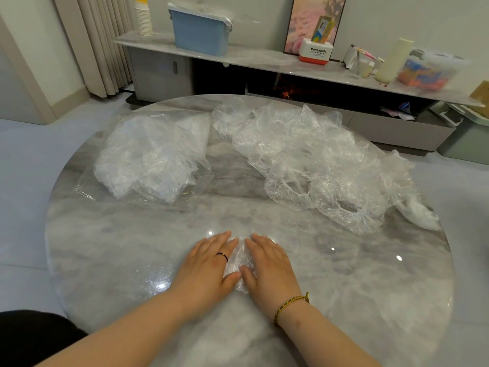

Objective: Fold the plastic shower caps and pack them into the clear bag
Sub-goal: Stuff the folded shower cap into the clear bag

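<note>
Crinkly shower cap, flat hands pressing

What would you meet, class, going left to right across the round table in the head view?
clear bag → left hand → shower cap pressed flat under both hands → right hand → pile of loose shower caps

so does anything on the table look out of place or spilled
Nothing spilled or damaged. The heap of crumpled clear plastic shower caps sprawls across the right of the round grey marble table, and one white crumpled piece lies close to the rim.
</note>
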Demonstrator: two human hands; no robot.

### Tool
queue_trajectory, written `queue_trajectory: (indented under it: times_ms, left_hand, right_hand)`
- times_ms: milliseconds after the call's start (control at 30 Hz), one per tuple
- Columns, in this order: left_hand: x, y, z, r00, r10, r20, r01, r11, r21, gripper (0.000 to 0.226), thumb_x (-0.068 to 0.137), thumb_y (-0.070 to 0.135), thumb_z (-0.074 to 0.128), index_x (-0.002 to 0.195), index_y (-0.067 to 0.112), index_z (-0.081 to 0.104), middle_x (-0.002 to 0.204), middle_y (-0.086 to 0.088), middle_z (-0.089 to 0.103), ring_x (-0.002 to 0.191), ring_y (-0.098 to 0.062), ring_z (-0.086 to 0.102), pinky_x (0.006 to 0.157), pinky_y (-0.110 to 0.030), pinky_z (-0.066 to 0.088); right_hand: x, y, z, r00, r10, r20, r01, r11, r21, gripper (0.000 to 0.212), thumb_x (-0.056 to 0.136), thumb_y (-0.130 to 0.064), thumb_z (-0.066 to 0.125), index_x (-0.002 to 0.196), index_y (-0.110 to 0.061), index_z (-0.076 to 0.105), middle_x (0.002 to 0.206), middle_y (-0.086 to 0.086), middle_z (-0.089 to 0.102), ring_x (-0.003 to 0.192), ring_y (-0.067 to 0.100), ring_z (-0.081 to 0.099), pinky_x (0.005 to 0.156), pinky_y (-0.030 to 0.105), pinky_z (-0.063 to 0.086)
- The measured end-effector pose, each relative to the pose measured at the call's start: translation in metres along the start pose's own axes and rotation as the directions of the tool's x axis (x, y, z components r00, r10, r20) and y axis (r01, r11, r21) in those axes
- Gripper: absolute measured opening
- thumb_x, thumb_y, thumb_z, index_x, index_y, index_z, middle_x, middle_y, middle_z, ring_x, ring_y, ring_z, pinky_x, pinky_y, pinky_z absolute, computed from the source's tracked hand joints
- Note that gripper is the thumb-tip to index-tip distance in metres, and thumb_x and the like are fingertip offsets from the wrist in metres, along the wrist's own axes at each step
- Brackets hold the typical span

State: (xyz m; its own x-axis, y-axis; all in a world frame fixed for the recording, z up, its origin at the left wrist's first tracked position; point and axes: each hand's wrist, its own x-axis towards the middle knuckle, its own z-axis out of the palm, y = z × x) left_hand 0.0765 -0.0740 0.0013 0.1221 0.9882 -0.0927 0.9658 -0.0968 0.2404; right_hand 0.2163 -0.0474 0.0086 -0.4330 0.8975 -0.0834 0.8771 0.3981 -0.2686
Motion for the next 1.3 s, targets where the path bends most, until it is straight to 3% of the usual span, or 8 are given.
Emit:
queue_trajectory:
  times_ms: [100, 300, 400, 567, 767, 900, 1000, 1300]
  left_hand:
    - [0.002, -0.002, -0.008, 0.988, -0.132, -0.082, 0.124, 0.988, -0.096, 0.077, 0.088, 0.058, 0.043, 0.147, 0.026, 0.005, 0.153, 0.009, 0.013, 0.140, -0.010, 0.012, 0.109, -0.020, 0.008]
    - [0.007, -0.005, -0.021, 0.976, -0.212, 0.042, 0.216, 0.966, -0.145, 0.052, 0.085, 0.043, 0.057, 0.132, 0.025, 0.041, 0.122, 0.010, 0.054, 0.120, -0.010, 0.042, 0.095, -0.021, 0.024]
    - [0.003, -0.003, -0.029, 0.985, -0.172, 0.022, 0.169, 0.922, -0.349, 0.016, 0.082, 0.031, 0.065, 0.092, 0.023, 0.055, 0.082, 0.015, 0.050, 0.093, -0.012, 0.050, 0.073, -0.014, 0.030]
    - [0.003, -0.004, -0.042, 0.989, -0.149, -0.006, 0.096, 0.668, -0.738, 0.040, 0.077, 0.008, 0.072, 0.059, 0.023, 0.039, 0.049, 0.013, 0.041, 0.044, 0.003, 0.041, 0.048, -0.010, 0.032]
    - [-0.002, -0.009, -0.060, 0.997, -0.068, 0.034, 0.066, 0.561, -0.825, 0.028, 0.078, 0.012, 0.071, 0.091, 0.030, 0.054, 0.087, 0.015, 0.059, 0.080, 0.006, 0.056, 0.068, -0.002, 0.041]
    - [0.003, -0.042, -0.076, 0.874, -0.444, -0.197, 0.127, 0.601, -0.789, 0.014, 0.087, 0.018, 0.060, 0.101, 0.018, 0.061, 0.082, 0.010, 0.058, 0.080, -0.011, 0.055, 0.069, -0.015, 0.040]
    - [0.002, -0.072, -0.078, 0.682, -0.573, -0.455, 0.343, 0.800, -0.492, 0.029, 0.088, 0.020, 0.059, 0.116, 0.013, 0.061, 0.118, -0.002, 0.057, 0.114, -0.024, 0.046, 0.092, -0.028, 0.030]
    - [0.012, -0.103, -0.050, 0.748, -0.515, -0.417, 0.491, 0.854, -0.173, 0.043, 0.091, 0.025, 0.048, 0.133, 0.029, 0.044, 0.125, 0.010, 0.054, 0.124, -0.012, 0.039, 0.097, -0.022, 0.009]
  right_hand:
    - [0.003, 0.005, -0.006, 0.998, -0.058, -0.006, 0.058, 0.987, 0.147, 0.063, 0.090, -0.044, 0.039, 0.145, -0.023, 0.017, 0.148, -0.008, 0.025, 0.138, 0.008, 0.018, 0.111, 0.017, 0.006]
    - [0.004, 0.003, -0.015, 0.999, 0.013, -0.029, -0.006, 0.973, 0.229, 0.070, 0.091, -0.033, 0.051, 0.146, -0.025, 0.009, 0.145, -0.010, 0.028, 0.134, 0.009, 0.021, 0.109, 0.018, 0.010]
    - [0.003, 0.001, -0.016, 0.999, 0.046, -0.023, -0.037, 0.946, 0.322, 0.076, 0.087, -0.033, 0.058, 0.146, -0.023, 0.012, 0.143, -0.008, 0.029, 0.133, 0.010, 0.023, 0.111, 0.021, 0.017]
    - [0.008, 0.004, -0.030, 0.982, 0.093, 0.167, -0.191, 0.443, 0.876, 0.087, 0.066, -0.029, 0.077, 0.139, -0.019, 0.030, 0.130, -0.003, 0.048, 0.120, 0.012, 0.049, 0.101, 0.028, 0.043]
    - [0.008, 0.006, -0.033, 0.957, -0.029, 0.288, -0.279, 0.173, 0.944, 0.035, 0.056, -0.018, 0.070, 0.088, -0.005, 0.067, 0.082, 0.005, 0.071, 0.074, 0.014, 0.068, 0.066, 0.019, 0.053]
    - [0.008, 0.007, -0.039, 0.958, 0.124, 0.259, -0.271, 0.097, 0.958, 0.004, 0.078, -0.001, 0.065, 0.079, -0.004, 0.064, 0.072, 0.006, 0.067, 0.060, 0.009, 0.066, 0.056, 0.017, 0.051]
    - [0.008, 0.011, -0.046, 0.942, 0.220, 0.254, -0.256, -0.023, 0.967, 0.016, 0.088, 0.003, 0.049, 0.081, -0.002, 0.063, 0.068, 0.006, 0.067, 0.057, 0.010, 0.066, 0.053, 0.018, 0.052]
    - [0.024, -0.005, -0.070, 0.934, 0.243, 0.261, -0.240, -0.112, 0.964, 0.016, 0.090, -0.002, 0.048, 0.080, -0.002, 0.061, 0.065, 0.005, 0.069, 0.057, 0.013, 0.066, 0.059, 0.027, 0.056]
